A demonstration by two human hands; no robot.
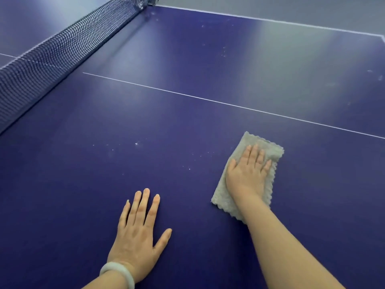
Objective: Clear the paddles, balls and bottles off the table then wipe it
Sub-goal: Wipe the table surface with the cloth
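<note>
The right hand (248, 174) lies flat, fingers straight, pressing a folded grey cloth (248, 176) onto the blue surface (187, 126) at about 4 o'clock in the view. The left hand (137, 232), a pale bangle (118, 272) on its wrist, rests palm-down with fingers spread on the bare surface at 6 o'clock, holding nothing and well apart from the cloth. White specks (136, 144) dot the surface at 12 o'clock from the left hand; the net (62, 49) runs toward 10 o'clock.

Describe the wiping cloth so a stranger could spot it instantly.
Find the blue table tennis table, on the camera's side of its net. Nearer than the white centre line, the right hand presses flat on the cloth. It is the only grey, fuzzy rectangle there.
</note>
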